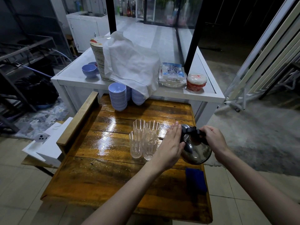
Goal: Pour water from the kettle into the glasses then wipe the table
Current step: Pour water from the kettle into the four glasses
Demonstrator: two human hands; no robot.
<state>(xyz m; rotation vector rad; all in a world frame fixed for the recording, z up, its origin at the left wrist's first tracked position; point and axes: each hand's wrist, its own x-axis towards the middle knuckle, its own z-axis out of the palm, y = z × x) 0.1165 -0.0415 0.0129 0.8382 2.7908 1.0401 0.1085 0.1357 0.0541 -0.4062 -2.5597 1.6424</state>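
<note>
Right hand (212, 140) grasps the black handle of the steel kettle (197, 151); left hand (170, 146), flat and released, presses its lid. Four clear glasses (144, 140) stand just left of it, spout touching one.

Left hand (172, 144) lies flat against the shiny round metal kettle (197, 151), covering its left side and the base of the spout; water level inside can't be read. Right hand (214, 138) wraps the black handle, hiding most of it. Four clear ribbed glasses (144, 138) overlap; any water in them is indiscernible. White cloth (131, 62) drapes over the tall plate stack (98, 57), hiding its right side. Label print on the plastic packet (172, 75) too small to read. Back-shelf bottles (128, 8) blurred.
</note>
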